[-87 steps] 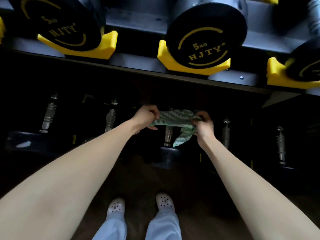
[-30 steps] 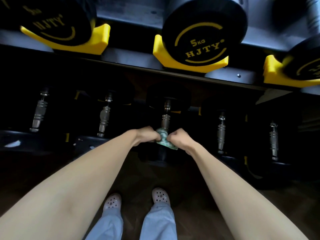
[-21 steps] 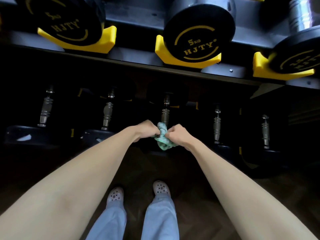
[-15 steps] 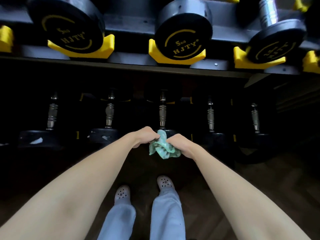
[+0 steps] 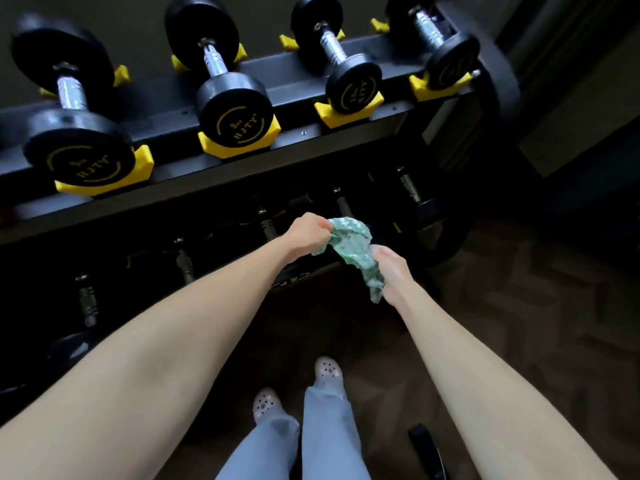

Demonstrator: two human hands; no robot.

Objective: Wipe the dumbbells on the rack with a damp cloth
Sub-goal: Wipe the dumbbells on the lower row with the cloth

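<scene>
Head view: a crumpled green patterned cloth (image 5: 349, 242) is gripped by the left hand (image 5: 308, 230) and right hand (image 5: 389, 268), arms outstretched before the black dumbbell rack (image 5: 304, 131).

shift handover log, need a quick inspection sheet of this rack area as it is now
surface: rack, two tiers, yellow cradles
job's things: four top dumbbells seated in cradles; lower dumbbells in shadow; green cloth bunched, held in front of the lower tier
clutter: dark object on the floor, unclear what
grips: left grip and right grip both hold the cloth
cables: nothing seen
surroundings: wood floor, dim light
</scene>
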